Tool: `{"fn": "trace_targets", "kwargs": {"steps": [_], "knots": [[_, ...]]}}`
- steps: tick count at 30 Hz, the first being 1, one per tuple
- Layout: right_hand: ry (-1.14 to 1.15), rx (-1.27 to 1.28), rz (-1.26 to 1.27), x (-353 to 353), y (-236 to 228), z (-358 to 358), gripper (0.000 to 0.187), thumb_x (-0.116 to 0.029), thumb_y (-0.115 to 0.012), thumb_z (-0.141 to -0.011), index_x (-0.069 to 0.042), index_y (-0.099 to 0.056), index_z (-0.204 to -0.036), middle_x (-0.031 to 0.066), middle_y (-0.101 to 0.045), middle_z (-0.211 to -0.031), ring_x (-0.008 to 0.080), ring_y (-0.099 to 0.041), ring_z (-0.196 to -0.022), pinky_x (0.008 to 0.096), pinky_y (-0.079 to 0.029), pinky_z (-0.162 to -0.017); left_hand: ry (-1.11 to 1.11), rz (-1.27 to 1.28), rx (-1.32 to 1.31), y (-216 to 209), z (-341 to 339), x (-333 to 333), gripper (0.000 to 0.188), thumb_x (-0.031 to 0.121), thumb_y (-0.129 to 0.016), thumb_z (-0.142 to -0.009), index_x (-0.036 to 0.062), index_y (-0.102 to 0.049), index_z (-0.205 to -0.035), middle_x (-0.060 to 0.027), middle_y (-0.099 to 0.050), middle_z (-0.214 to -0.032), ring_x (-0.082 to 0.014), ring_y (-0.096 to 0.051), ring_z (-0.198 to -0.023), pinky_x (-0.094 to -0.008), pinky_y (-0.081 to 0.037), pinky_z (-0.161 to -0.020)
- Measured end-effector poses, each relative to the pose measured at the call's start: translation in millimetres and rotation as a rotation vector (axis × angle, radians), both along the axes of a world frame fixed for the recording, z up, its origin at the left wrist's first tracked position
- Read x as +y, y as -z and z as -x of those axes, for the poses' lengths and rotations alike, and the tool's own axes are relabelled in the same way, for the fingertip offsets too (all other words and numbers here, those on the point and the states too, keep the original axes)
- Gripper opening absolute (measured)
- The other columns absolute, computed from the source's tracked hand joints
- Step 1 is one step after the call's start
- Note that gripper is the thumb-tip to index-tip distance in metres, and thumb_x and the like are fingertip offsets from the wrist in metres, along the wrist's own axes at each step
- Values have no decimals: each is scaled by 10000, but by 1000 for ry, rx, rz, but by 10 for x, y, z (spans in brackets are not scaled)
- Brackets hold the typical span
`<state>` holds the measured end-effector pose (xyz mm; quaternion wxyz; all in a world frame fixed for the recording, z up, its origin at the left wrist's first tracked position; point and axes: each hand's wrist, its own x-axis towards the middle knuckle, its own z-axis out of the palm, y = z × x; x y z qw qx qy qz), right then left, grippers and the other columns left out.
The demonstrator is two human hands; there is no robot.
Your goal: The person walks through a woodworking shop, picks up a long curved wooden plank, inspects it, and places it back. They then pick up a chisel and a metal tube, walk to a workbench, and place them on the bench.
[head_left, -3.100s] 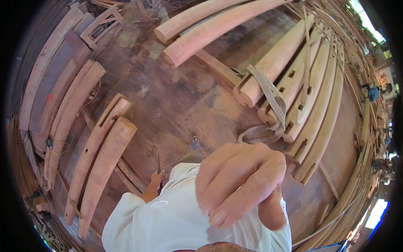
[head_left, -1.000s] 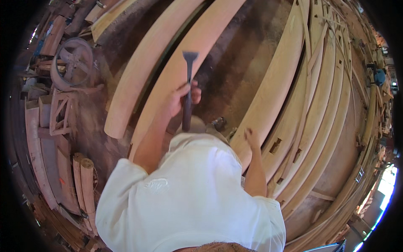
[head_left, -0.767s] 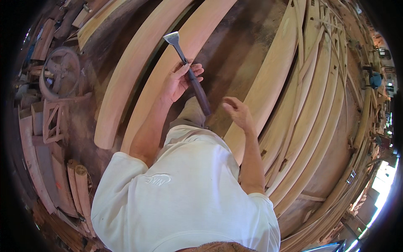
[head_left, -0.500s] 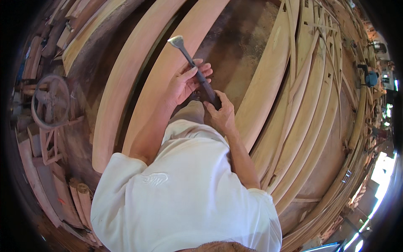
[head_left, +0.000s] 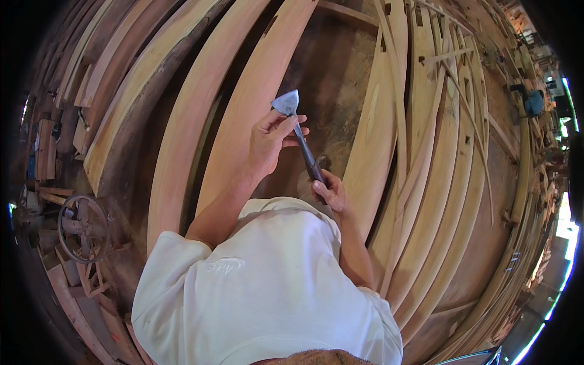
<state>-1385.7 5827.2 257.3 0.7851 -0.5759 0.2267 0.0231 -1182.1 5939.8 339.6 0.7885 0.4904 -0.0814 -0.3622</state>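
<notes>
A chisel (head_left: 306, 152) with a flared, pale metal blade and a dark handle is held up in front of my body, tilted with its blade away from me. My left hand (head_left: 267, 143) grips it just below the blade, the thumb lying along the shank. The butt of the handle is inside my right hand (head_left: 332, 191), whose fingers wrap round it. Beyond the hands, on the left, lies a long curved wooden beam (head_left: 234, 137) of smooth, pinkish wood.
More curved timbers (head_left: 371, 128) with cut mortises lie to the right, with thin wooden strips (head_left: 429, 125) across them. Rough planks (head_left: 109, 61) are stacked at the far left, near a spoked wheel (head_left: 84, 228). Brown floor (head_left: 331, 79) shows between the beams.
The chisel has turned so that its blade's broad face shows. My left hand has slid up close to the blade. The whole view has shifted, with more planks visible at left.
</notes>
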Motion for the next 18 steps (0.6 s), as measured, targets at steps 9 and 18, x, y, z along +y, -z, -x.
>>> {"fn": "trace_targets", "kwargs": {"steps": [9,18], "knots": [[-2,42,220,-2002,41,-1223,440,-466,-761,-884,-59,-616,-966,3,-570,-694,84,-539,-600,255,-429,-550,-114,108,80,-63,-1258,-1924,346,97,-606,-1006,82,-582,-1350,-110,-686,-1200,-259,-720,-1023,-406,-628,-835],[-8,199,619,-3636,73,-2864,481,-383,-792,-826,1,-692,-1099,143,-685,-783,205,-624,-727,374,-512,-701,-126,120,212,468,-3091,-3388,377,115,-643,-983,98,-521,-1339,-117,-678,-1152,-283,-719,-1012,-413,-629,-830]]}}
